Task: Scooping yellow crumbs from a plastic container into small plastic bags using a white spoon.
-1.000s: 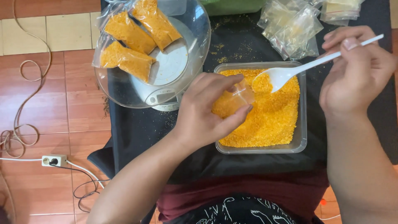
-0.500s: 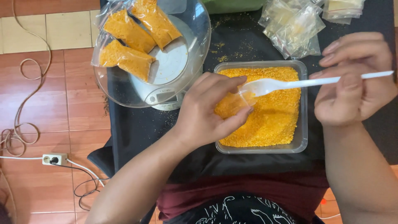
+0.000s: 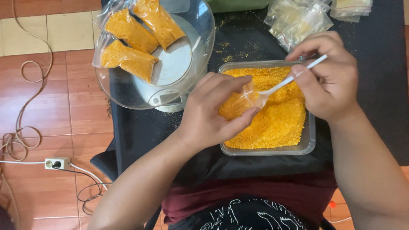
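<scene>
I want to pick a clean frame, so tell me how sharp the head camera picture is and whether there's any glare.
Head view: sharp and evenly lit; left hand and small bag crisp, white spoon in right hand barely blurred; soft glare on the clear bowl; faint shadows only.

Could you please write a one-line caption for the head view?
Left hand holds a small clear bag over a tray of orange crumbs while right hand tips in a white plastic spoon.

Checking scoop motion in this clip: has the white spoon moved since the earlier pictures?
Yes. The white spoon has swung left across the tray; its bowl now meets the small bag in the left hand.
</scene>
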